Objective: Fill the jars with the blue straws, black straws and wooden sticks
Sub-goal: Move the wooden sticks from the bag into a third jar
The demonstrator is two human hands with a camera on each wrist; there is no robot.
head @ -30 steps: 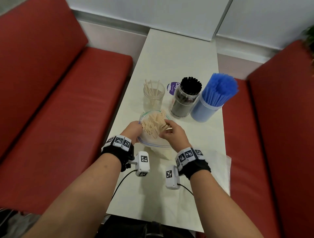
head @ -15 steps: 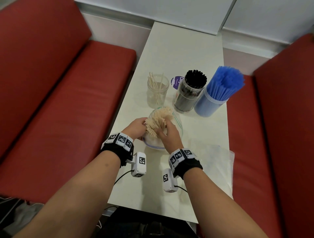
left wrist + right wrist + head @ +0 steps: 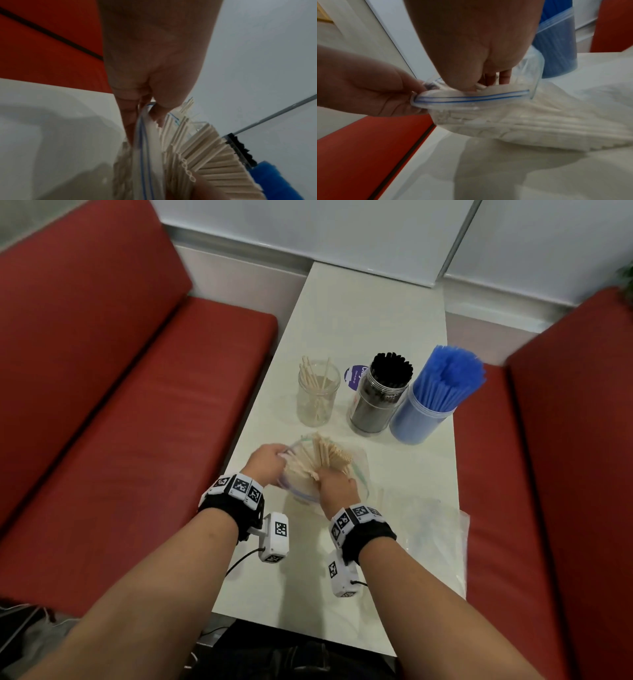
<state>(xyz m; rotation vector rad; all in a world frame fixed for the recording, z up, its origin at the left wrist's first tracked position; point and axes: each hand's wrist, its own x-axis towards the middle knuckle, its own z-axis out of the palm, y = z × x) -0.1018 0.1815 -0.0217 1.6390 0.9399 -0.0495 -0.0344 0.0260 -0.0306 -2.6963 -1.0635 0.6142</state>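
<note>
Right hand (image 3: 337, 486) fingers: hidden among the wooden sticks (image 3: 323, 457) inside the bag (image 3: 359, 470).
Purple label (image 3: 356, 376): partly covered by the black-straw jar (image 3: 376, 405); print too small to read.
Counter (image 3: 370, 320) near edge: cut off by forearms.
</note>
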